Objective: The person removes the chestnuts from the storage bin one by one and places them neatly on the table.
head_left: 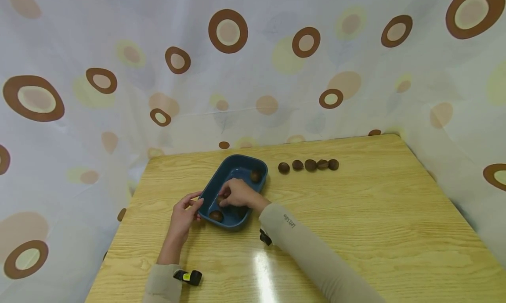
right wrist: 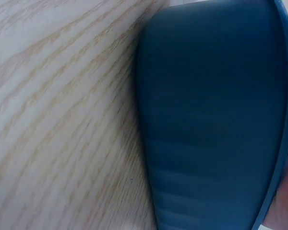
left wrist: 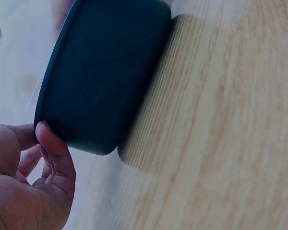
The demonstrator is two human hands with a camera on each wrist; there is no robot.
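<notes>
A deep blue rectangular dish [head_left: 211, 186] with rounded corners stands at a slant on the table. My left hand [head_left: 184, 217] grips its near left corner, thumb and fingers at the rim. Over the dish's inside, my right hand [head_left: 239, 193] reaches down and pinches a dark brown chestnut [head_left: 221, 200], partly covered by the fingers. Another chestnut [head_left: 216, 215] lies in the near end of the dish, and one more chestnut [head_left: 255, 176] is in the far right corner. Beneath the right wrist, a further chestnut [head_left: 243, 211] shows in shadow. Both wrist views mostly show the dish's outer wall [right wrist: 211, 115].
Right of the dish, several chestnuts [head_left: 310, 165] form a row on the wooden table [head_left: 356, 215]. A white curtain [head_left: 253, 74] with brown circles hangs behind the table's back edge and along its sides.
</notes>
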